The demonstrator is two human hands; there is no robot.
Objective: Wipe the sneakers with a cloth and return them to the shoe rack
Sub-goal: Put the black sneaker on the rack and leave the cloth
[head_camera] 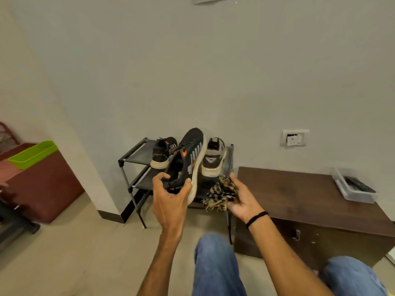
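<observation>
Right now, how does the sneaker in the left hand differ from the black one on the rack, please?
The held sneaker is gripped by the left hand; the rack sneaker is untouched. The held sneaker tilts toe-up; the rack sneaker rests on its sole. Both: black with orange accents.

Knit mesh sneaker (188,159), frayed woven cloth (221,193), metal-framed rack (128,165), matt wood cabinet (299,195)

2 forearms (164,259) in view, bare to the frame edge; left hand (171,199) and right hand (242,200) bare too. Right wrist: 1 thin black band (256,218), plain, snug, cord-like. Legs: blue denim jeans (215,268), faded mid-blue, soft creases over the 2 knees at the bottom of the view.
</observation>
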